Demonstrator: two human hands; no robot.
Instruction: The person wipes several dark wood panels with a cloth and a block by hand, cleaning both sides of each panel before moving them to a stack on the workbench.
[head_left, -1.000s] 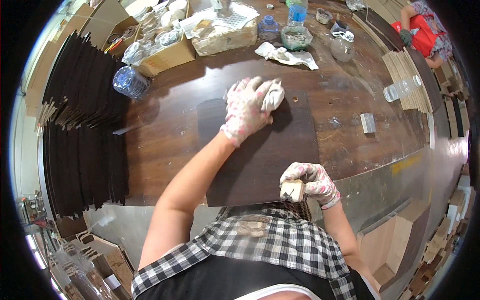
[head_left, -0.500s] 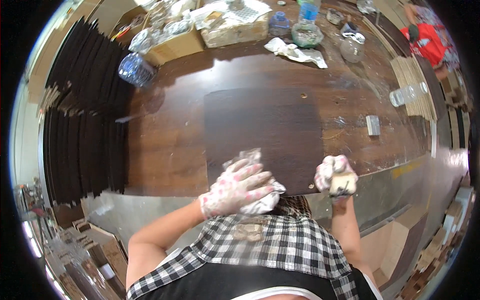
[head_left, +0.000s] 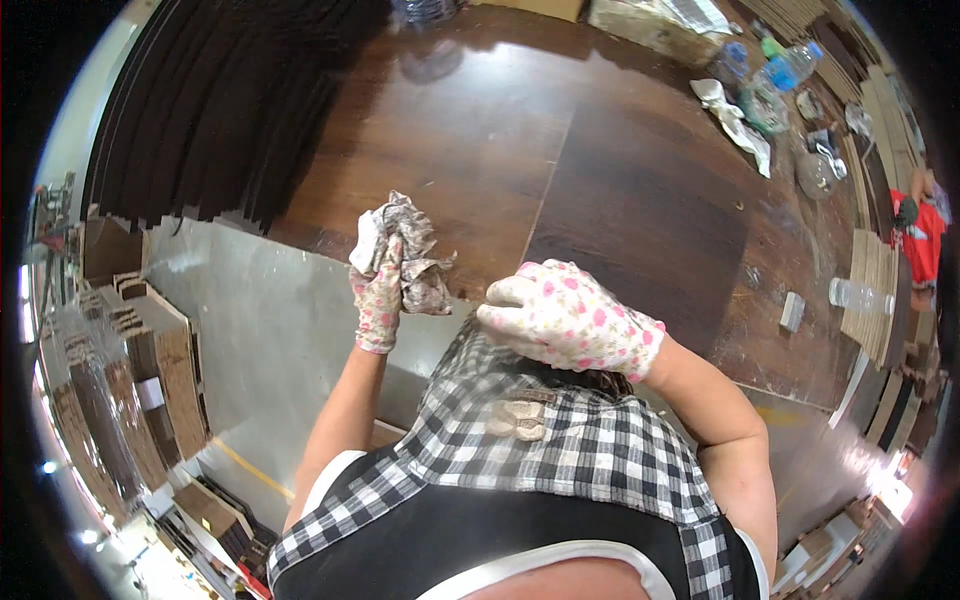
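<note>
My left hand, in a white glove with pink dots, grips a crumpled stained rag and holds it up over the near edge of the brown wooden table. My right hand, in the same kind of glove, is raised in front of my chest with its back to the camera and fingers curled; whatever is inside it is hidden. A darker rectangular panel lies flat on the table just beyond my right hand.
Stacks of dark boards fill the table's left side. Plastic bottles, a white cloth, a small grey block and a lying clear bottle sit at the right. Cardboard boxes stand on the floor at left. A person in red is at far right.
My left hand drew the rag back across the panel, then lifted it off near the table's front edge. My right hand rose toward my chest. The view swung left.
</note>
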